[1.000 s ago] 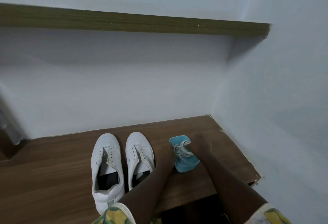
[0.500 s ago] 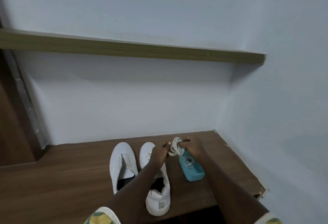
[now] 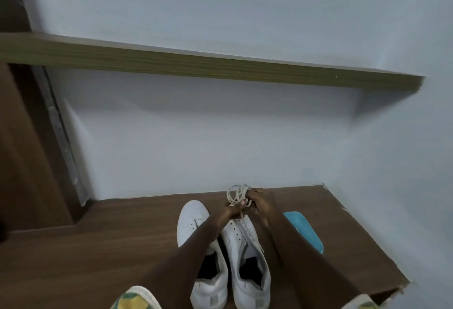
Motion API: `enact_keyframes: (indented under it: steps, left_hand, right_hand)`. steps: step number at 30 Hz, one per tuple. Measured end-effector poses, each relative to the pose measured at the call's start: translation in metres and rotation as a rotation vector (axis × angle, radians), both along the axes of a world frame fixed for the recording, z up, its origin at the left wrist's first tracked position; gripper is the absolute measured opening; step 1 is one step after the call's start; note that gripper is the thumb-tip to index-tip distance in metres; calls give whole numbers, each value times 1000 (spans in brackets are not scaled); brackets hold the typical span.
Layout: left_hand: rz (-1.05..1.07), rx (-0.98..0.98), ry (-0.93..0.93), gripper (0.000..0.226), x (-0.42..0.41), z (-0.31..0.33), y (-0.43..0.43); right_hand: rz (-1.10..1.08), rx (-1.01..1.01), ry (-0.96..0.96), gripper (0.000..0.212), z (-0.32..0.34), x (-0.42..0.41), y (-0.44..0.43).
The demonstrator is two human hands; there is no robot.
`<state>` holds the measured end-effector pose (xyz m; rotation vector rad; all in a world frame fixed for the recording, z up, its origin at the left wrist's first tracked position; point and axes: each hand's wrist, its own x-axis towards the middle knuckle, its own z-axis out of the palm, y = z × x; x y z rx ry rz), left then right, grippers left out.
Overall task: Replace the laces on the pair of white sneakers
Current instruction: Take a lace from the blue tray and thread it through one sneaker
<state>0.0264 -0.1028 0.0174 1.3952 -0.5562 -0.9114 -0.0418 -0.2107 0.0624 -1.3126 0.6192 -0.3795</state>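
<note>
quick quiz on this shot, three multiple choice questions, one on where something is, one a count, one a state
1. Where is the blue tray relative to the white sneakers?
A. to their left
B. to their right
C. inside one of them

2. How many sneakers stand on the wooden surface?
A. one
B. two
C. three

3. What state are the laces in?
A. threaded through both shoes
B. lying in the tray
C. bunched in a coil, held in both hands

Answers:
1 B, the tray sits on the surface at the sneakers' right side.
2 B, a pair stands side by side, toes away from the person.
3 C, the left hand and right hand grip the coil above the toes.
</note>
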Motion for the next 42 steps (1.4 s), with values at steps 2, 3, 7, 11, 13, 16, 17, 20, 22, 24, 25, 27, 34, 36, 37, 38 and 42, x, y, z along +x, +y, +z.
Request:
enact_keyframes:
  steps: [2, 3, 7, 11, 13, 16, 17, 20, 22, 24, 25, 27, 34, 36, 37, 38, 42]
  left_hand:
    - [50, -2, 57, 24, 13, -3, -2]
    - [98, 6, 94, 28, 18, -4, -4]
    - [168, 85, 154, 32, 34, -1, -8]
    - [183, 110, 91, 25, 43, 7, -12]
    - [184, 129, 39, 28, 44, 7, -14]
    - [206, 195, -162, 26, 43, 6, -18]
    - [222, 219, -212, 23, 42, 5, -19]
    - [307, 310, -340, 19, 41, -3, -21]
    - [375, 359, -361, 25, 40, -8, -23]
    - [423, 415, -407, 32, 37, -10, -24]
    - [445, 444, -431, 33, 34, -8, -24]
    - [503, 477, -449, 23, 30, -5, -26]
    - [355, 423, -544, 16, 3, 5, -46]
    - [228, 441, -668, 15, -6, 10, -55]
    - [202, 426, -710, 15, -9, 12, -59]
    - [189, 393, -732, 12, -10, 12, -63]
    - [27, 426, -889, 10, -11, 15, -63]
  right_hand:
    - [11, 56, 12, 13, -2, 9, -3]
    - [33, 82, 30, 14, -4, 14, -6]
    - [115, 213, 37, 25, -4, 23, -11]
    - [127, 330, -102, 24, 3, 26, -19]
    - [111, 387, -126, 24, 6, 25, -23]
    - [116, 381, -94, 25, 4, 24, -30]
    - [100, 377, -67, 29, 3, 23, -34]
    - [85, 391, 45, 39, -6, 20, -48]
    - [68, 323, 137, 41, -18, 17, -58]
    - [93, 98, 251, 39, -34, 13, -68]
    - [130, -63, 302, 40, -41, 10, -72]
    - [224, -374, 371, 45, -44, 0, -75]
    - [253, -681, 337, 42, -46, -14, -77]
    - [223, -483, 172, 26, -41, -9, -75]
    - [242, -391, 113, 17, -35, -7, -72]
    - [270, -326, 60, 11, -33, -6, -71]
    - [381, -440, 100, 17, -34, -8, -79]
